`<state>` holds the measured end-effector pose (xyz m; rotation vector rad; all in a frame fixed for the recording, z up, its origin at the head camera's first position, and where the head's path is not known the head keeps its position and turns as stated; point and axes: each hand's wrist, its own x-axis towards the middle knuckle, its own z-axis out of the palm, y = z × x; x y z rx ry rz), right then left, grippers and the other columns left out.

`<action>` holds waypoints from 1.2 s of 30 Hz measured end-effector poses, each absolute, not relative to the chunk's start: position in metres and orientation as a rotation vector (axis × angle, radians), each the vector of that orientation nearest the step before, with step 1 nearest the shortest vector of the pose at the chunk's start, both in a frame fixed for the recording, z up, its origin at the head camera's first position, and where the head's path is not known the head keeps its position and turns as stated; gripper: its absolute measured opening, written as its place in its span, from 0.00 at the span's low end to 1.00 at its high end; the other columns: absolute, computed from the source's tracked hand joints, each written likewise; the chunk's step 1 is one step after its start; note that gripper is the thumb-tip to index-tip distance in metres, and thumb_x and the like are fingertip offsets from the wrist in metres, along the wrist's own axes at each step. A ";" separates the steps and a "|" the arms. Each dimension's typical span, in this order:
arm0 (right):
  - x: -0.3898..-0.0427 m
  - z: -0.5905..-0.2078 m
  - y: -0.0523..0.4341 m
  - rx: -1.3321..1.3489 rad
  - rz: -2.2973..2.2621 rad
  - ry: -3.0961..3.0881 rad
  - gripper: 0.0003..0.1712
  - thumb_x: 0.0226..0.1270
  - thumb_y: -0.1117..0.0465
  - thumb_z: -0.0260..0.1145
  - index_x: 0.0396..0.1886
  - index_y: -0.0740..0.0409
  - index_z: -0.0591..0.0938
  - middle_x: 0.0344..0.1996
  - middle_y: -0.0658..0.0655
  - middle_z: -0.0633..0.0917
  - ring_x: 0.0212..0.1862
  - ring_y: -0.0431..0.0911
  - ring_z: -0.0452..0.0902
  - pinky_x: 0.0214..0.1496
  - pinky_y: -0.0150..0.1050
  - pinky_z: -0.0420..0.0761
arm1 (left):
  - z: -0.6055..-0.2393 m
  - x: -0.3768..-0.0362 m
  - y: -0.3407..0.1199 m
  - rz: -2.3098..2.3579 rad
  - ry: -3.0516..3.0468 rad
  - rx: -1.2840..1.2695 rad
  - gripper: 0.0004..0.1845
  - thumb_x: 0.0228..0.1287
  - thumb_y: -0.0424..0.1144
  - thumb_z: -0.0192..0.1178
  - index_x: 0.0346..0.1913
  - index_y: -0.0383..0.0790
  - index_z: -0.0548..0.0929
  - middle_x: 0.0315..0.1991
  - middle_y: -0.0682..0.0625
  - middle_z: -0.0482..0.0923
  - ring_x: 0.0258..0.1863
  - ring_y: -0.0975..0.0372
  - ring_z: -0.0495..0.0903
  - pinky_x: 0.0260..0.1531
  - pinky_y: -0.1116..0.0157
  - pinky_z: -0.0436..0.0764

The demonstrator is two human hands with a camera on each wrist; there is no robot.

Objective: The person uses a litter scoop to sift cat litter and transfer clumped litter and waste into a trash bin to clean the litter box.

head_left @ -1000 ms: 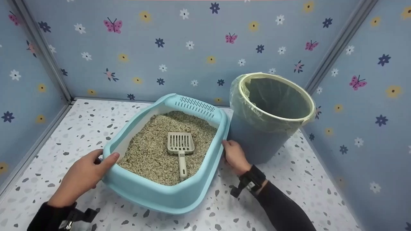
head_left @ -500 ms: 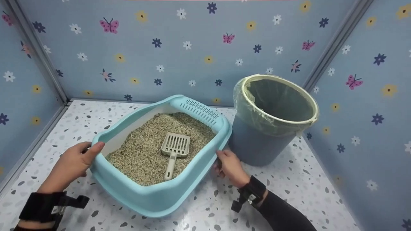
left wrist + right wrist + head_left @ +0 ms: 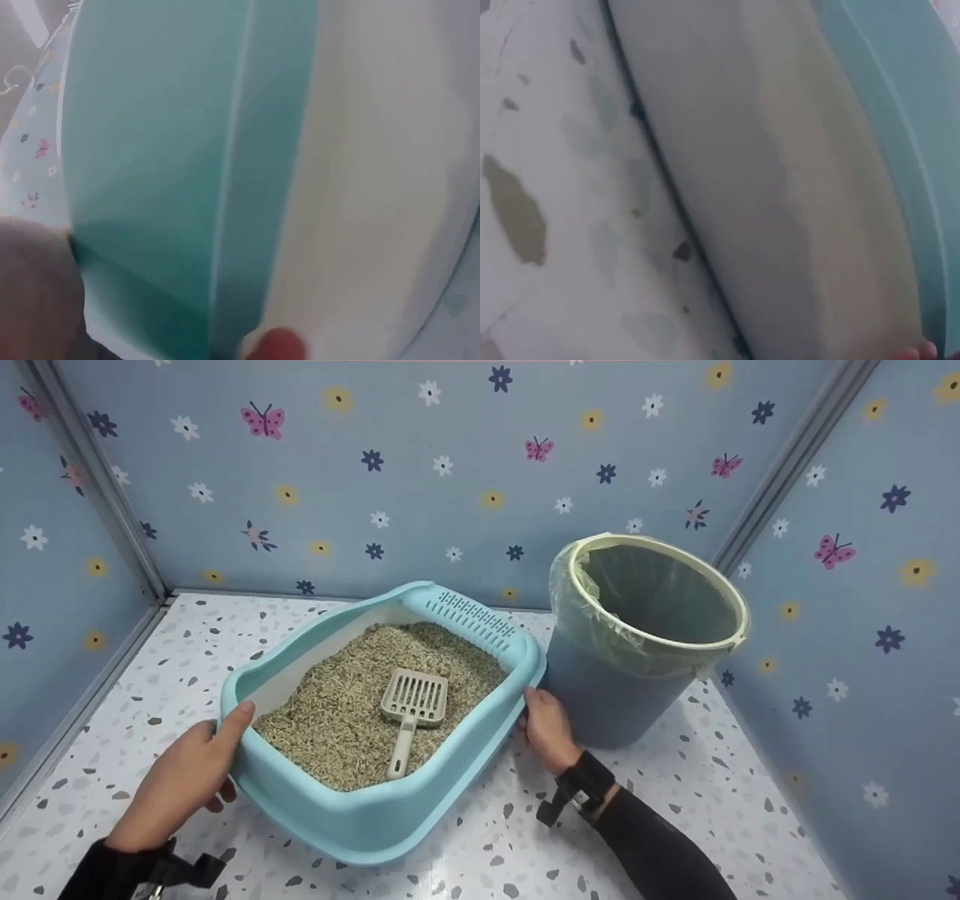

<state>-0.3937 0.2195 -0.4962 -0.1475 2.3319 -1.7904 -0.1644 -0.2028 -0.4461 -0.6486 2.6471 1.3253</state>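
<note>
A light-blue litter box (image 3: 360, 825) with a white lower part stands turned at an angle on the speckled surface, filled with grainy tan litter (image 3: 330, 720). On the litter lies a beige slotted litter scoop (image 3: 414, 701), its handle toward the near edge. My left hand (image 3: 184, 780) grips the box's left corner, thumb on top of the rim; the left wrist view shows a fingertip (image 3: 279, 346) under the rim. My right hand (image 3: 549, 727) holds the right side rim, its fingertips (image 3: 922, 351) barely showing beneath the rim in the right wrist view.
A grey-blue waste bin (image 3: 607, 705) with a pale ring and a translucent yellowish liner (image 3: 600, 637) stands close to the box's right side. Flowered blue panels (image 3: 450, 472) enclose the back and sides of the speckled white surface (image 3: 637, 825).
The litter box has turned clockwise and its near end has swung left, both hands staying at its rim. The scoop's handle has swung left with it. The bin sits slightly farther right.
</note>
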 end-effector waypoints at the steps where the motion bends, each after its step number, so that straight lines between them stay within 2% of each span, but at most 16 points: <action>1: -0.392 -0.497 0.219 -0.152 -1.796 2.338 0.23 0.95 0.49 0.47 0.36 0.54 0.73 0.21 0.52 0.74 0.20 0.44 0.67 0.21 0.36 0.68 | -0.448 -0.165 -0.203 1.336 2.649 -0.656 0.61 0.78 0.83 0.31 0.72 0.21 0.69 0.31 0.39 0.83 0.26 0.49 0.86 0.28 0.52 0.85; 8: -0.365 -0.500 0.218 -0.199 -1.810 2.316 0.22 0.96 0.49 0.46 0.38 0.55 0.72 0.24 0.52 0.74 0.21 0.43 0.66 0.23 0.35 0.67 | -0.458 -0.179 -0.224 1.493 2.648 -0.606 0.57 0.81 0.80 0.34 0.72 0.22 0.70 0.33 0.40 0.78 0.29 0.48 0.83 0.28 0.53 0.89; 13: -0.351 -0.499 0.224 -0.262 -1.834 2.166 0.22 0.95 0.50 0.49 0.36 0.56 0.74 0.23 0.51 0.76 0.22 0.43 0.70 0.23 0.34 0.68 | -0.461 -0.186 -0.242 1.573 2.630 -0.575 0.55 0.84 0.77 0.34 0.76 0.21 0.66 0.43 0.35 0.79 0.35 0.50 0.83 0.32 0.51 0.89; 16: -0.359 -0.499 0.230 -0.214 -1.887 2.108 0.23 0.94 0.49 0.51 0.35 0.56 0.74 0.23 0.52 0.76 0.22 0.43 0.70 0.22 0.34 0.66 | -0.458 -0.185 -0.238 1.594 2.594 -0.582 0.58 0.83 0.78 0.33 0.79 0.20 0.63 0.48 0.34 0.80 0.37 0.50 0.86 0.34 0.50 0.90; 19: -0.375 -0.499 0.236 -0.117 -1.934 2.120 0.22 0.94 0.47 0.52 0.37 0.56 0.74 0.23 0.52 0.76 0.21 0.42 0.70 0.21 0.34 0.65 | -0.453 -0.179 -0.225 1.605 2.532 -0.580 0.58 0.82 0.79 0.32 0.78 0.20 0.63 0.46 0.34 0.83 0.36 0.48 0.86 0.33 0.48 0.91; 25: -0.392 -0.497 0.244 -0.017 -1.934 2.202 0.22 0.94 0.46 0.50 0.41 0.56 0.75 0.22 0.53 0.76 0.20 0.44 0.72 0.23 0.37 0.72 | -0.446 -0.168 -0.198 1.626 2.490 -0.509 0.54 0.85 0.74 0.38 0.84 0.23 0.53 0.52 0.33 0.84 0.38 0.48 0.86 0.33 0.45 0.92; 30: -0.388 -0.497 0.246 -0.025 -1.909 2.202 0.23 0.95 0.47 0.48 0.36 0.55 0.71 0.21 0.51 0.71 0.21 0.45 0.70 0.24 0.38 0.69 | -0.452 -0.173 -0.195 1.608 2.545 -0.536 0.53 0.84 0.76 0.42 0.80 0.25 0.62 0.46 0.36 0.85 0.37 0.48 0.84 0.29 0.48 0.89; 36: -0.369 -0.497 0.251 -0.096 -1.913 2.166 0.22 0.96 0.49 0.48 0.37 0.55 0.71 0.22 0.51 0.71 0.22 0.44 0.69 0.22 0.35 0.66 | -0.459 -0.184 -0.210 1.576 2.629 -0.553 0.52 0.83 0.77 0.40 0.78 0.27 0.65 0.39 0.40 0.79 0.33 0.51 0.77 0.25 0.56 0.81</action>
